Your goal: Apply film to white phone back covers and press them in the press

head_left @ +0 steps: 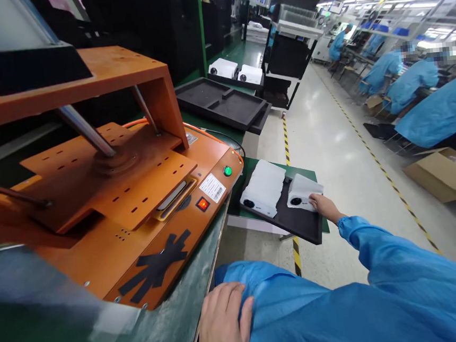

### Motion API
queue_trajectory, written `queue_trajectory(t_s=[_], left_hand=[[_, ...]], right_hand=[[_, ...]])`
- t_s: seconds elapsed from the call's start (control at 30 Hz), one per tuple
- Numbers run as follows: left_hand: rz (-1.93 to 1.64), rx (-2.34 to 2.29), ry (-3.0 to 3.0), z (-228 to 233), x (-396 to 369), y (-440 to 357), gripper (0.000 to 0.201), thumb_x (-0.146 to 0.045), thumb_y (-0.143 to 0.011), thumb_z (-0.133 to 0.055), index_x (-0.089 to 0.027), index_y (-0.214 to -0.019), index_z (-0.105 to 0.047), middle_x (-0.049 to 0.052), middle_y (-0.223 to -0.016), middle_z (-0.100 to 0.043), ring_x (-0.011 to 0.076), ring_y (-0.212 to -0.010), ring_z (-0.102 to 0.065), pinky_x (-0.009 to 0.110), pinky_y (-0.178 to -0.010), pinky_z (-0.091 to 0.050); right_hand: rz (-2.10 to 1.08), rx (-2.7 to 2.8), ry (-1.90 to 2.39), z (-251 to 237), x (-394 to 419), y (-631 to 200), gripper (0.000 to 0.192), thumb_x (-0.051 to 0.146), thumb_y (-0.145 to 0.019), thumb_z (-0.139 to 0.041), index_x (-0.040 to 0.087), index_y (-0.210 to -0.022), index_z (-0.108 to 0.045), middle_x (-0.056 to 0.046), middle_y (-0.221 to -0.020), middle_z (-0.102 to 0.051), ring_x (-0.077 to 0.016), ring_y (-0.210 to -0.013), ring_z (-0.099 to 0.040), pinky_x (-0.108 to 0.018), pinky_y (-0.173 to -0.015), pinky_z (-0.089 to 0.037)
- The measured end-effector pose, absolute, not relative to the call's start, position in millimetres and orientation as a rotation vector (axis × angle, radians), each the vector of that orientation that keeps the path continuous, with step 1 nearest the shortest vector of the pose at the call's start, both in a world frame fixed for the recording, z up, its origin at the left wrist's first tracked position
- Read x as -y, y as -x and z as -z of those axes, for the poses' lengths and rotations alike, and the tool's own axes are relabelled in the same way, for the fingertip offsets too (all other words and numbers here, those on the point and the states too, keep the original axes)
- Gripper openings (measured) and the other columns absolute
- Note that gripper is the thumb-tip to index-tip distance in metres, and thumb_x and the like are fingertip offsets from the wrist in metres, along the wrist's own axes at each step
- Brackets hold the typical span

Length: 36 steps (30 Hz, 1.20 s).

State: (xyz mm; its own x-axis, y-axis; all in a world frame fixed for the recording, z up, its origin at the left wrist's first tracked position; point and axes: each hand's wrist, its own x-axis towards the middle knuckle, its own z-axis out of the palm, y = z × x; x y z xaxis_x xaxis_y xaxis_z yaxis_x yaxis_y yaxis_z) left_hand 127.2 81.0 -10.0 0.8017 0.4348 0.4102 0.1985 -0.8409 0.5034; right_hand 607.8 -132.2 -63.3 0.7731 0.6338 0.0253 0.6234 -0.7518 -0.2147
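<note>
Out to the right, my right hand (324,206) pinches the edge of a white sheet-like piece with a round black camera ring (301,186). That piece lies at the right side of a black tray (296,221). Beside it in the tray is a larger stack of white pieces (263,186), also with a black ring at the near corner. My left hand (224,320) rests with fingers stretched out at the bench edge, against the blue gown, holding nothing. To its left stands an orange press (206,157), with a pale flat piece (171,196) partly hidden under its plate.
The press carries a green button (227,171) and a lit red switch (202,204). Empty-looking black trays (222,99) and more white pieces (251,74) sit farther along the bench. Co-workers in blue gowns (412,88) and a cardboard box (446,176) are at the right.
</note>
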Motion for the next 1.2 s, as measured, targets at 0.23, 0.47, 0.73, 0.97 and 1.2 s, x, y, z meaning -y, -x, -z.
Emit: queue_trajectory(t_s=[0.23, 0.47, 0.73, 0.97, 1.2], left_hand=[[-0.705, -0.645, -2.365, -20, -63, -127, 0.018, -0.033, -0.099, -0.056, -0.021, -0.103, -0.069, 0.006, -0.102, -0.072, 0.0221, -0.097, -0.065, 0.039, -0.089, -0.052], [-0.768, -0.915, -2.164, -47, -59, -82, 0.014, -0.023, -0.097, -0.057, -0.023, -0.104, -0.069, 0.004, -0.101, -0.073, 0.0180, -0.095, -0.064, 0.036, -0.087, -0.052], [-0.888, -1.850, -2.070, -55, -148, 37, 0.022, -0.033, -0.098, -0.054, -0.023, -0.095, -0.073, 0.008, -0.108, -0.073, 0.0232, -0.107, -0.064, 0.042, -0.099, -0.049], [-0.800, -2.134, -1.950, -23, -231, 93, 0.034, -0.034, -0.089, -0.069, -0.025, -0.121, -0.071, 0.010, -0.135, -0.068, 0.0374, -0.128, -0.051, 0.061, -0.106, -0.036], [-0.731, -2.074, -1.988, -21, -157, 56, 0.031, -0.038, -0.090, -0.067, -0.031, -0.120, -0.070, 0.006, -0.131, -0.071, 0.0313, -0.121, -0.054, 0.056, -0.105, -0.036]], right_hand=[[0.136, 1.322, 2.581, 71, 105, -603, 0.019, 0.033, -0.089, -0.054, 0.017, -0.090, -0.065, -0.024, -0.089, -0.063, -0.0314, -0.079, -0.059, -0.047, -0.070, -0.042], [-0.250, 2.255, 1.248, 77, -17, -422, 0.033, 0.016, -0.089, -0.062, 0.031, -0.119, -0.063, -0.011, -0.089, -0.068, -0.0229, -0.076, -0.065, -0.038, -0.065, -0.051], [-0.196, 2.394, 0.612, -28, -129, -196, 0.018, 0.018, -0.095, -0.053, 0.020, -0.110, -0.064, -0.002, -0.075, -0.060, -0.0182, -0.070, -0.053, -0.034, -0.063, -0.042], [-0.476, 2.394, 0.665, -16, -144, -179, 0.013, 0.021, -0.097, -0.054, 0.019, -0.107, -0.062, -0.005, -0.087, -0.062, -0.0175, -0.079, -0.055, -0.031, -0.072, -0.047], [-0.545, 2.224, 0.800, -41, -154, -160, 0.011, 0.021, -0.098, -0.054, 0.021, -0.103, -0.064, -0.006, -0.092, -0.063, -0.0191, -0.087, -0.057, -0.032, -0.076, -0.047]])
